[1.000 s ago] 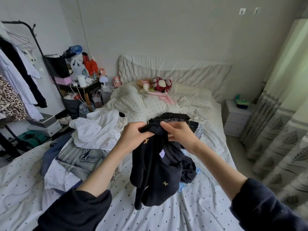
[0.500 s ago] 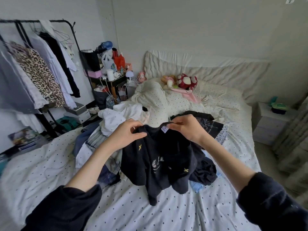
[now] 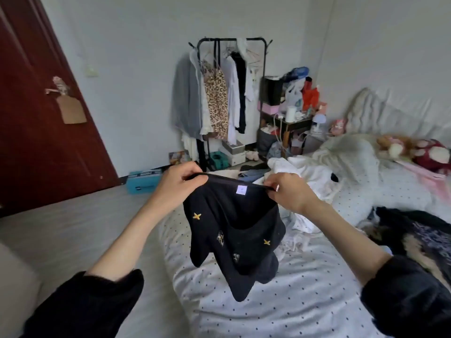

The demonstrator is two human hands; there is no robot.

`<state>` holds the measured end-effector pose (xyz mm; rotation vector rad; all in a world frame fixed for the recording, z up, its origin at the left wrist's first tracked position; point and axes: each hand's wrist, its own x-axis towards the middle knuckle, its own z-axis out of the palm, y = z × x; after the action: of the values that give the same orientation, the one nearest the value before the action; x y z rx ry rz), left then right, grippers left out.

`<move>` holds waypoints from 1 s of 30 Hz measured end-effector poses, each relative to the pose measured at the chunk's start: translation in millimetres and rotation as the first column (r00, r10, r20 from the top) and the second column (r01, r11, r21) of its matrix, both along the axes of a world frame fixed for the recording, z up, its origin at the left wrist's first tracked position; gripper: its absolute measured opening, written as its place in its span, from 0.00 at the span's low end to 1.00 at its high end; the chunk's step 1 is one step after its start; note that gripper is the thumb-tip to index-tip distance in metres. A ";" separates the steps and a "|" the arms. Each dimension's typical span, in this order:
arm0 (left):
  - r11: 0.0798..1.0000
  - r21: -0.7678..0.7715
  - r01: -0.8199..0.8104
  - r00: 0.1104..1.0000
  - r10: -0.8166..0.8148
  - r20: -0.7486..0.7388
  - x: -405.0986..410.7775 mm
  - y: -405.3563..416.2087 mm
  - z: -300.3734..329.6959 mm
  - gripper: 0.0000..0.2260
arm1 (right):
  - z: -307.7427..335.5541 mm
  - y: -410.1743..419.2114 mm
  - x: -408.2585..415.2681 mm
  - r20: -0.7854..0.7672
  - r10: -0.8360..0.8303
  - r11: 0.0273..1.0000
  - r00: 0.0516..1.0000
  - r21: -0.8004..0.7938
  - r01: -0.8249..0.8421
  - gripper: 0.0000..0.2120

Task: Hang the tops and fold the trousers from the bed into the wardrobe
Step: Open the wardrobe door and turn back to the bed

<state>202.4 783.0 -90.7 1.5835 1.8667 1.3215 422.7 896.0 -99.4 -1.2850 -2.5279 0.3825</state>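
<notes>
A person at the foot of a polka-dot bed [image 3: 305,289] holds up a black top with embroidered gold stars [image 3: 234,235], clear of the sheet. The left hand [image 3: 179,185] and right hand [image 3: 289,191] each pinch the neckline, fingers and thumb curled tight on the fabric edge, and the two hands draw apart so that the collar is stretched into a taut band; the white size label [image 3: 241,190] faces the holder midway between them. Held so, the garment hangs freely by its own weight, body and sleeves falling below in loose folds, which suggests the neck opening is being found and spread to take a hanger; no hanger is in either hand. Straight ahead against the far wall stands the black clothes rail [image 3: 231,93], the likely destination, already carrying a grey garment, a leopard-print dress [image 3: 216,98] and white and black pieces. More clothing waits on the bed: a heap of white garments [image 3: 305,176] just beyond the right hand, and a dark printed garment [image 3: 415,235] to the right. A dark red door [image 3: 36,130] fills the left edge, and a cluttered side table [image 3: 288,113] stands just beside the rail. Judged from this, the hanging step for this top is only begun.
</notes>
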 end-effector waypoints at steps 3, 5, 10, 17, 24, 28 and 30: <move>0.989 -0.044 -0.139 0.989 0.137 -0.051 -39.6 -48.3 2.5 0.07 | 5.0 -16.3 -58.3 -0.094 0.142 0.990 0.985 0.004 -0.142 0.07; 0.966 -0.117 -0.231 0.970 0.219 -0.106 -66.1 -92.8 -1.3 0.09 | 1.4 -34.3 -105.2 -0.120 0.272 0.962 0.955 0.007 -0.273 0.09; 0.806 -0.222 -0.548 0.836 0.516 -0.188 -108.8 -219.3 -29.3 0.10 | -35.0 -91.1 -191.0 -0.064 0.514 0.852 0.855 -0.079 -0.518 0.09; 0.438 -0.264 -0.859 0.505 0.811 -0.297 -107.2 -372.7 -40.7 0.09 | -46.0 -210.8 -279.2 -0.145 0.765 0.625 0.627 -0.067 -0.778 0.11; -0.096 -0.262 -0.960 0.040 0.881 -0.472 -104.7 -524.6 -39.2 0.05 | -24.9 -362.3 -362.2 -0.210 0.906 0.369 0.367 -0.033 -0.929 0.08; -0.266 -0.349 -0.898 -0.084 0.885 -0.458 -98.5 -617.1 -48.7 0.03 | -17.9 -460.0 -396.5 -0.253 0.950 0.159 0.184 -0.118 -0.980 0.07; -0.335 -0.342 -0.878 -0.179 0.892 -0.415 -101.7 -658.9 -52.6 0.01 | -16.7 -503.9 -411.3 -0.312 0.942 0.061 0.122 -0.197 -0.978 0.09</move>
<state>100.7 124.1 -143.3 -0.8010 3.1327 0.7651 11.3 392.1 -116.1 0.7530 -2.8651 1.1768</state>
